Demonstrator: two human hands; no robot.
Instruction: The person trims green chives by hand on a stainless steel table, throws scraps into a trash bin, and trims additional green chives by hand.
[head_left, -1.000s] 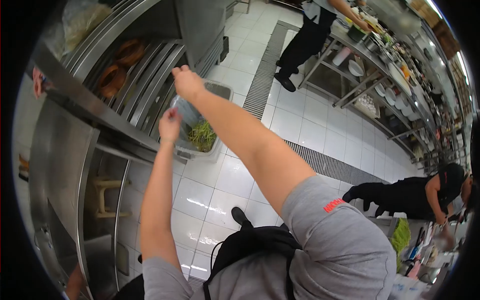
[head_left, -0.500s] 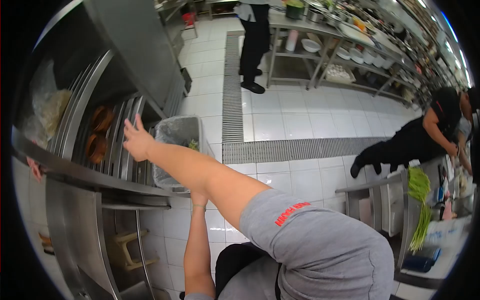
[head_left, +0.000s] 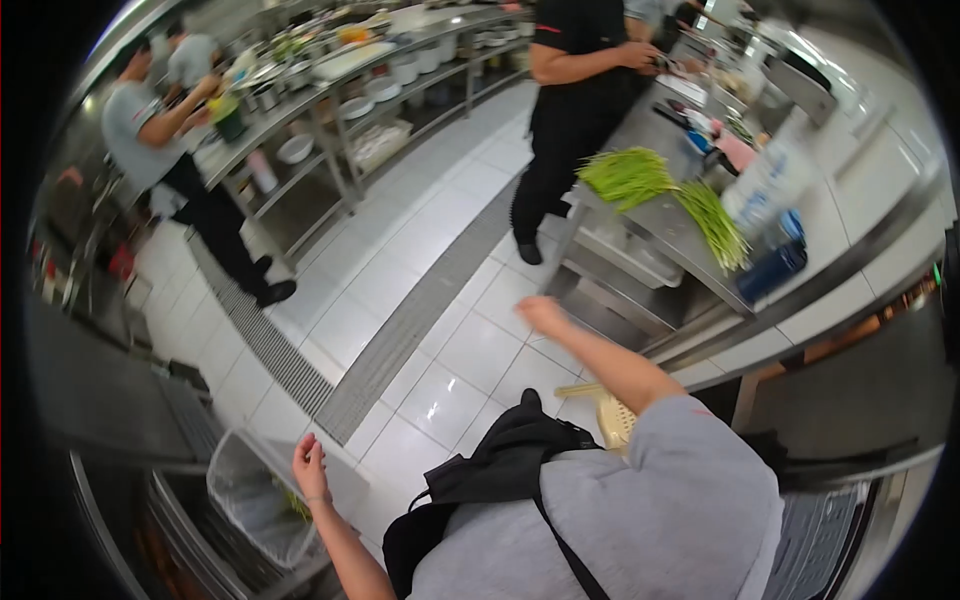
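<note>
My left hand (head_left: pixel 310 468) is held at the lower left, beside the lined bin (head_left: pixel 262 540), with its fingers loosely bent, slightly apart and nothing seen in them. Green scraps (head_left: pixel 292 500) lie inside the bin's clear liner. My right hand (head_left: pixel 541 316) is stretched forward over the white tiled floor, smeared by motion, so its fingers cannot be made out. Beyond it stands a steel worktable (head_left: pixel 690 235) carrying bunches of long green stalks (head_left: pixel 628 178); the hand does not touch them.
A person in black (head_left: pixel 570 100) works at that table, where a dark blue bottle (head_left: pixel 775 268) lies. Another person in grey (head_left: pixel 150 130) stands by the far counter (head_left: pixel 345 75). A cream plastic stool (head_left: pixel 612 420) is under my right arm. A floor drain grate (head_left: pixel 400 310) crosses the tiles.
My view has turned right, away from the steel rack with brown round pieces. My right arm has swung from the rack toward the worktable; my left hand is now near the bin.
</note>
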